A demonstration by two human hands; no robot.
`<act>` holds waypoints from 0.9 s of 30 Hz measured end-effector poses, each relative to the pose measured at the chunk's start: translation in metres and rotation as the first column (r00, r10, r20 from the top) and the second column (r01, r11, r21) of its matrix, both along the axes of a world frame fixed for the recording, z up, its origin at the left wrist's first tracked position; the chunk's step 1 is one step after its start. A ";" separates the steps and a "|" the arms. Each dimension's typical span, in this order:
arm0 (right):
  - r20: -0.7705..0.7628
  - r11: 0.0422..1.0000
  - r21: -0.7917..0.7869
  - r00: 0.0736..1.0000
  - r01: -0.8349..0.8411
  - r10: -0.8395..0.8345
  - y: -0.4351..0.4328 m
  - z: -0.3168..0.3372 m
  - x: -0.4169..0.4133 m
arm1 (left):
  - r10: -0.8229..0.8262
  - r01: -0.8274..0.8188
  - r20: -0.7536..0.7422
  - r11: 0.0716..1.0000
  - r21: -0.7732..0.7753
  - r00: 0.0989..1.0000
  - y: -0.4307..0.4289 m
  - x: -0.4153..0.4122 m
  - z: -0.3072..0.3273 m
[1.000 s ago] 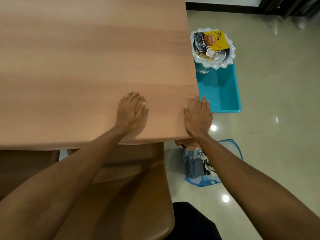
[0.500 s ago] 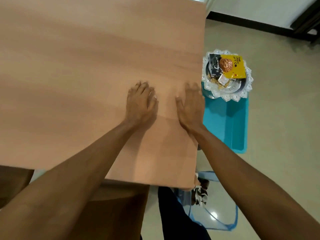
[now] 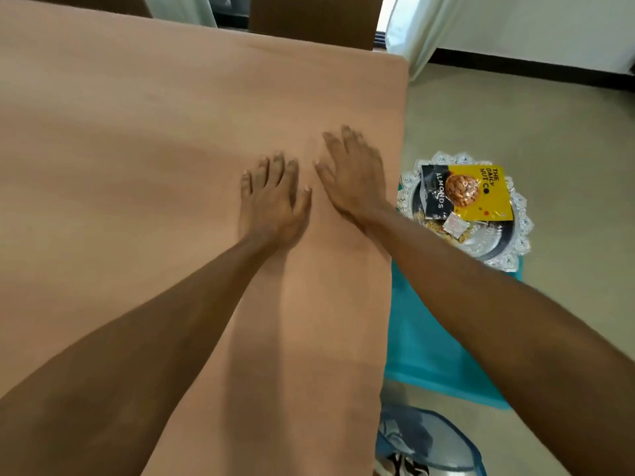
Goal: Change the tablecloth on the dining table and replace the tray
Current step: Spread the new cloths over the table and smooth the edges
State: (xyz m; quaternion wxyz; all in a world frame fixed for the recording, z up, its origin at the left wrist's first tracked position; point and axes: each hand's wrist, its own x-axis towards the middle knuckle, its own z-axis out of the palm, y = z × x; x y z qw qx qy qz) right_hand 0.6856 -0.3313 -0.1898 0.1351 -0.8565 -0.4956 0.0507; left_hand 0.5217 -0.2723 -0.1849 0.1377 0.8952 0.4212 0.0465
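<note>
L hand [image 3: 271, 201] & R hand [image 3: 350, 180] lie flat on the cloth [image 3: 137, 149], mid frame, fingers straight, side by side, holding nothing. Cloth covers the table to its right edge. Tray [image 3: 524, 221] w/ a nut bag sits at right of frame on a blue box [image 3: 429, 338], not on the table yet. Push too hard & the cloth may slide or bunch. R arm is near the tray; a bump could tip it.

Plain peach tablecloth [image 3: 171, 132] — silver scalloped tray [image 3: 515, 242], yellow-black packet [image 3: 481, 190], teal stool [image 3: 429, 338].
</note>
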 end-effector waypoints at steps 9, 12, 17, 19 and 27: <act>-0.081 0.960 -0.098 0.959 0.262 -0.270 0.074 0.001 0.124 | 0.011 -0.009 -0.024 0.996 0.093 1.000 0.001 0.002 -0.005; -0.095 0.957 -0.083 0.953 0.279 -0.286 0.078 0.001 0.132 | 0.013 -0.009 -0.036 0.995 0.101 0.999 0.003 0.003 -0.005; -0.039 0.952 -0.058 0.953 0.299 -0.302 0.073 0.009 0.112 | 0.013 -0.008 -0.054 0.996 0.088 0.998 0.002 0.003 -0.004; -0.011 0.980 0.013 0.980 0.198 -0.197 0.056 0.014 0.080 | 0.012 -0.008 -0.054 0.997 0.073 0.998 0.001 0.003 -0.003; 0.047 0.996 -0.021 0.996 0.083 -0.082 -0.051 -0.006 -0.043 | -0.050 0.049 -0.080 0.999 -0.015 0.996 -0.045 -0.032 -0.001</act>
